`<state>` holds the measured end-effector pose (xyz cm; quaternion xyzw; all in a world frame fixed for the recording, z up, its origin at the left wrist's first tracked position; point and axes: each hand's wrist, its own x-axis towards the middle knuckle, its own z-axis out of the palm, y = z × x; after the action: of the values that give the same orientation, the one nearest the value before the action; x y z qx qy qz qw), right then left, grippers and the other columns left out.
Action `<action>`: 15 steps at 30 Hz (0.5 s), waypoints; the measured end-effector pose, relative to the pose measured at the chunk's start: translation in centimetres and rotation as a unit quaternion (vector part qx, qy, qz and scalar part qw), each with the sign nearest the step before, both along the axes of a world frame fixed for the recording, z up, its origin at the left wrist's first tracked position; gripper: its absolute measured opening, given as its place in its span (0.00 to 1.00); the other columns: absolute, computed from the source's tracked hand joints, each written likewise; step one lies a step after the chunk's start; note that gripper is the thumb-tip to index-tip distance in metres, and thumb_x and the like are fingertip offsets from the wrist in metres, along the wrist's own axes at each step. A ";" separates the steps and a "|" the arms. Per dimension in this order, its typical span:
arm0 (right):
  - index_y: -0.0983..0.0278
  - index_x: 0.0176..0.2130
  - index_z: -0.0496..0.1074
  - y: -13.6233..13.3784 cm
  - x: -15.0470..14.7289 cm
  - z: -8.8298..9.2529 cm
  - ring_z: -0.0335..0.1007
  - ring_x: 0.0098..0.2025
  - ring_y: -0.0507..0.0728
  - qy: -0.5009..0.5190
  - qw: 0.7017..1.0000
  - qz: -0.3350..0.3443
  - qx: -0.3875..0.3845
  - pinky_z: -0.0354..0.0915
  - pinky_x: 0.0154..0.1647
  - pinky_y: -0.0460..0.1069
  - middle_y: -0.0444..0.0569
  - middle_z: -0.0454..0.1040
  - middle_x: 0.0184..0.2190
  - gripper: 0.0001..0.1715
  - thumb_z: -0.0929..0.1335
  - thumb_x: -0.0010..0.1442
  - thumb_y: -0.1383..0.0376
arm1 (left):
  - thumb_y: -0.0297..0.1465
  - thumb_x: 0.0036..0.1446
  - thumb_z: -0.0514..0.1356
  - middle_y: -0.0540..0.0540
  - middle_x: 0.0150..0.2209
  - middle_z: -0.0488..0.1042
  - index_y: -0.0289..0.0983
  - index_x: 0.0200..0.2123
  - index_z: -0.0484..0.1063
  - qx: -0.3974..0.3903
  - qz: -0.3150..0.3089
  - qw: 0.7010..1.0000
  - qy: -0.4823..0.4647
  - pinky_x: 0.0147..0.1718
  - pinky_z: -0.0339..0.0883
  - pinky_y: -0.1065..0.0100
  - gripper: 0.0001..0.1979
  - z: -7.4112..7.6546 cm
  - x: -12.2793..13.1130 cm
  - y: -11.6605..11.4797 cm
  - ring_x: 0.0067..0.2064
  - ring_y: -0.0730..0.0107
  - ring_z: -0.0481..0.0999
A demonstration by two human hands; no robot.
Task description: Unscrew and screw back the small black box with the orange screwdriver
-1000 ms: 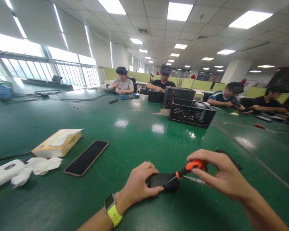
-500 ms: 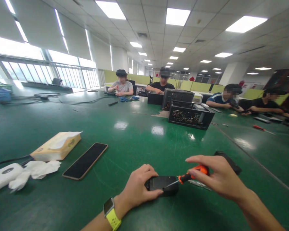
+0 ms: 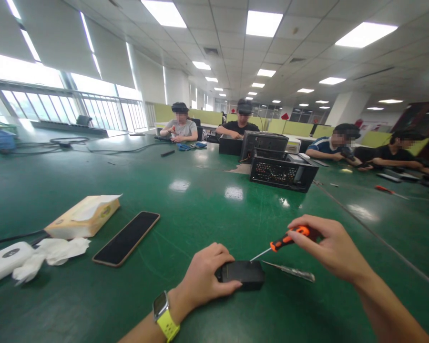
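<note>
A small black box [image 3: 248,275] lies on the green table, gripped at its left end by the thumb and fingers of my left hand [image 3: 212,271]. My right hand [image 3: 327,243] holds the orange and black handle of a screwdriver [image 3: 289,239] between thumb and fingers. The screwdriver leans down to the left, its tip at the far edge of the box's top face. Just right of the box lies a slim clear-handled screwdriver [image 3: 295,272]. Whether the tip sits in a screw is too small to tell.
On the left are a phone [image 3: 127,239], a tissue pack [image 3: 86,216], crumpled tissue [image 3: 62,251] and a white device [image 3: 7,262]. Black metal cases [image 3: 284,171] stand farther back. Several people sit across the table [image 3: 200,200]; a red screwdriver [image 3: 386,190] lies at right.
My right hand has shifted right and slightly up with the screwdriver. The tip has moved from the box's near side to its far edge. My left hand has hardly moved.
</note>
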<state>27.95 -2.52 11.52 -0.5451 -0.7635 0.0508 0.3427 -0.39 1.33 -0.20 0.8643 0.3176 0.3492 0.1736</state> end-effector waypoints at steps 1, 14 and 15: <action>0.61 0.35 0.77 0.2 0.1 0.0 0.70 0.27 0.54 -0.002 1.000 -0.003 -0.007 0.64 0.27 0.48 0.45 0.78 0.30 0.13 0.68 0.62 0.55 | 0.37 0.46 0.71 0.44 0.36 0.75 0.36 0.38 0.78 0.002 0.000 1.000 0.002 0.36 0.70 0.64 0.17 0.0 0.0 0.0 0.36 0.60 0.74; 0.61 0.35 0.77 1.1 1.0 -0.7 0.66 0.24 0.53 -0.015 0.999 -0.001 -0.036 0.61 0.24 0.47 0.44 0.76 0.27 0.14 0.67 0.62 0.54 | 0.37 0.47 0.71 0.44 0.37 0.75 0.35 0.39 0.77 0.004 -0.005 1.000 -0.005 0.36 0.70 0.63 0.17 0.0 -0.1 0.0 0.37 0.59 0.74; 0.61 0.35 0.77 1.1 1.0 -0.6 0.66 0.23 0.53 -0.016 0.999 -0.001 -0.035 0.60 0.23 0.47 0.44 0.76 0.27 0.14 0.68 0.62 0.54 | 0.37 0.47 0.71 0.44 0.37 0.75 0.35 0.39 0.77 0.005 -0.005 1.000 -0.007 0.36 0.70 0.63 0.17 0.0 -0.1 0.0 0.37 0.59 0.74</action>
<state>28.96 -1.46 10.90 -0.5581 -0.7661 0.0682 0.3113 -0.45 1.36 -0.21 0.8642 0.3109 0.3556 0.1734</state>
